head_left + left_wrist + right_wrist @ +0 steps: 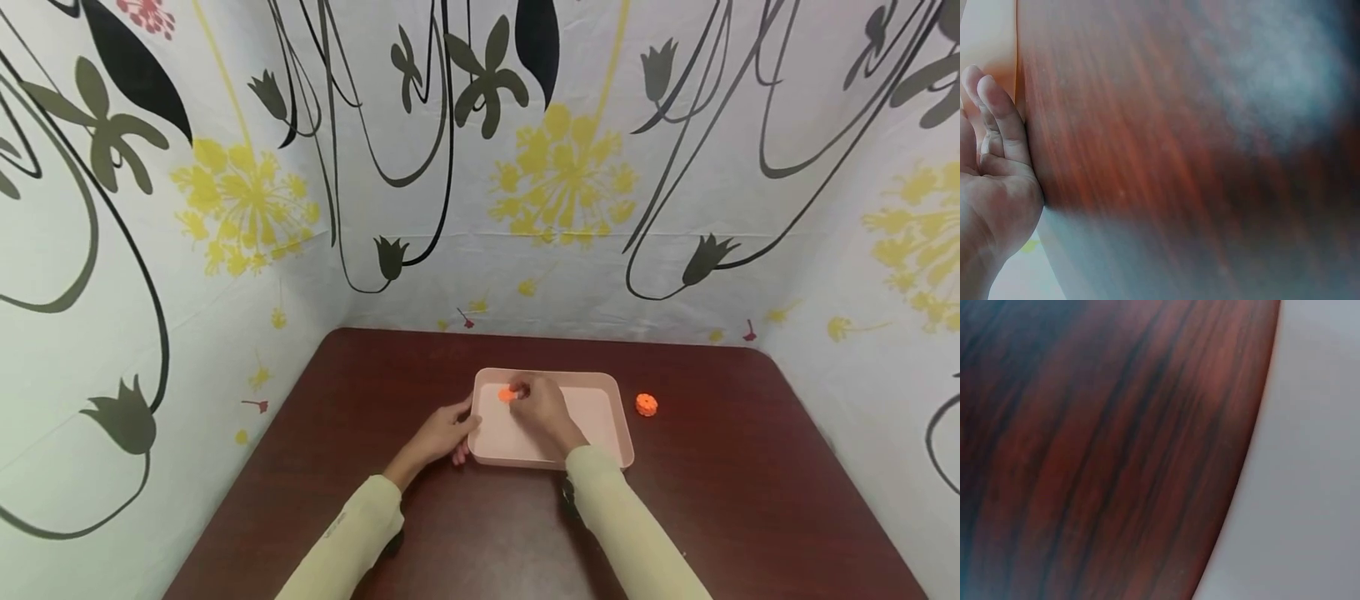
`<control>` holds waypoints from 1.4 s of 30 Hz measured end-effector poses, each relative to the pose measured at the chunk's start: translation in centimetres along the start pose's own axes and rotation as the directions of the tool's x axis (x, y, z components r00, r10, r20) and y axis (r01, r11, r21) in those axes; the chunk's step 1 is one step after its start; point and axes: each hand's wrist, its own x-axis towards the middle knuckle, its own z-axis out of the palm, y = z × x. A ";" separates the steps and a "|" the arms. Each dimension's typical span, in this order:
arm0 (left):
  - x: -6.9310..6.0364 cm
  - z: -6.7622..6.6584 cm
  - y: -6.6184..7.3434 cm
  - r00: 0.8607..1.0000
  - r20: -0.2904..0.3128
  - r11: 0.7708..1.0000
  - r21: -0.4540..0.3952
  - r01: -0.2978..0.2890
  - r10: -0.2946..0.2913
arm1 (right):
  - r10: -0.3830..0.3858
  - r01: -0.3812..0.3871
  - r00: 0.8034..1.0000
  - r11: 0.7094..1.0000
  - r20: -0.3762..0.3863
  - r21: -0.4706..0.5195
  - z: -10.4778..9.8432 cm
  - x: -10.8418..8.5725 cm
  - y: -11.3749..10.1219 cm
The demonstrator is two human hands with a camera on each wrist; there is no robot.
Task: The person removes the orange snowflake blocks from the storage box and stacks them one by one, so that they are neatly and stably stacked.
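A pale pink rectangular tray [555,457] lies on the dark reddish-brown table. My left hand [438,435] holds its left side, the thumb at the rim and other fingers lower against the outside; the left wrist view shows this hand [1004,162] beside the tray wall [997,37]. Over the tray, my right hand [543,410] pinches at a small, flat orange piece [506,394] near the back left corner. The fingertips partly cover that piece, so its full shape is hidden. In the right wrist view neither hand nor tray appears.
An orange round piece with a scalloped edge [646,405] sits on the table [720,483], just right of the tray. A white cloth [480,183] with printed flowers surrounds the table at the back and sides.
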 end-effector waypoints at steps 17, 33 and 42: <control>-0.1 0.1 -0.1 1.000 -0.015 1.000 -0.002 0.001 -0.001 | -0.059 0.065 0.997 0.987 0.040 -0.149 0.8 0.0 -0.3; -0.1 0.0 -0.4 1.000 -0.019 1.000 0.028 0.014 -0.013 | -0.094 0.108 0.993 0.975 0.077 -0.193 1.5 0.2 -0.9; 0.0 0.1 -0.1 1.000 -0.018 1.000 0.006 -0.016 0.016 | -0.080 0.097 0.994 0.964 0.080 -0.248 1.6 0.4 -0.7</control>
